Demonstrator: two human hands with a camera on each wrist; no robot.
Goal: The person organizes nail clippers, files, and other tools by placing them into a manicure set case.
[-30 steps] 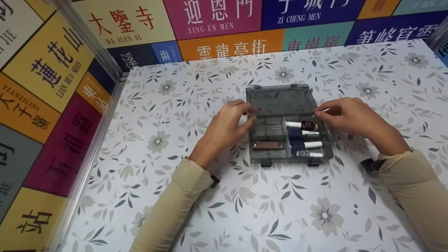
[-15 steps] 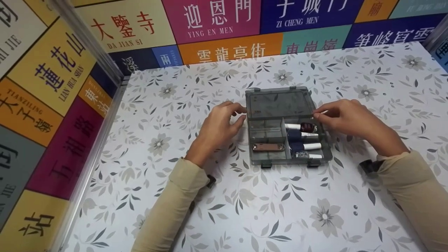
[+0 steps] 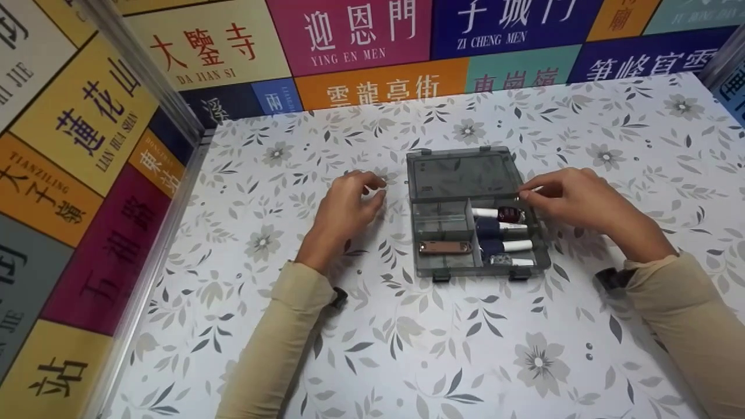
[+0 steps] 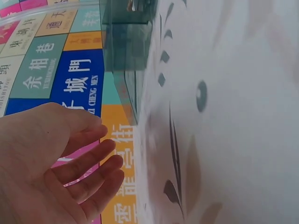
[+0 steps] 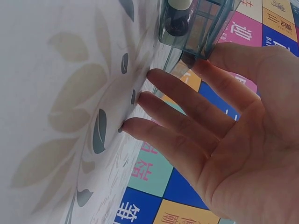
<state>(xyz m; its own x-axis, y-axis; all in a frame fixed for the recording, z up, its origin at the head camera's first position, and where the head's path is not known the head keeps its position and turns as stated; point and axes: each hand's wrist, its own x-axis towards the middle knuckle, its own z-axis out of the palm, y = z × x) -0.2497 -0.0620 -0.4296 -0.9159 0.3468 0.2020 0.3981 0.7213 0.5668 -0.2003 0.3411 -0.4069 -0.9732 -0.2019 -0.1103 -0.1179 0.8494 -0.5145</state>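
A translucent grey plastic storage box lies on the table with its lid folded back flat. In its right compartment are several nail polish bottles; the dark red one is farthest back. A small brown bar with metal ends lies in a left compartment. My left hand is off the box's left side, fingers loosely curled and holding nothing. At the right, thumb and forefinger of my right hand pinch the lid's near corner by the hinge. Its other fingers extend toward the tabletop in the right wrist view.
White floral paper covers the table. Coloured panels with large lettering stand along the back and the left side. Dark wrist-worn devices show below both cuffs.
My left hand has let go of the lid's left side and drawn away to the left. The right hand stays at the lid corner. The box appears slightly lower in view.
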